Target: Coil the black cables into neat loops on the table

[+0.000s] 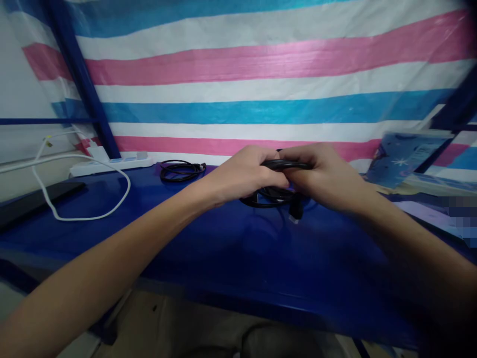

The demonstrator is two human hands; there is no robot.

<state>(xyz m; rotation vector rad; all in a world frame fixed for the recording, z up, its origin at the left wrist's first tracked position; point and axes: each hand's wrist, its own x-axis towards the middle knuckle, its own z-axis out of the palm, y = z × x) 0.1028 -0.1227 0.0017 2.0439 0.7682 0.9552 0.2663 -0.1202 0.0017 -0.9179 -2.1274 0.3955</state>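
Both my hands grip a coiled black cable (274, 202) just above the blue desk (231, 263). From the left, my left hand (248, 174) is closed on the loops, its thumb lying over them. On the other side my right hand (322, 171) is closed round the same bundle, with its fingertips partly hidden behind the coil. A black cable plug (296, 209) with a pale metal end hangs below the coil beside my right hand. Another coiled black cable (182, 170) lies on the desk farther back, to the left of my hands.
A white power strip (112, 164) stands at the back left, with a looping white cable (128, 186) near it. A flat black object (40, 199) rests at the far left. Toward the right are a blue patterned package (406, 156) and papers (428, 216). Striped sheeting (238, 64) hangs behind the desk.
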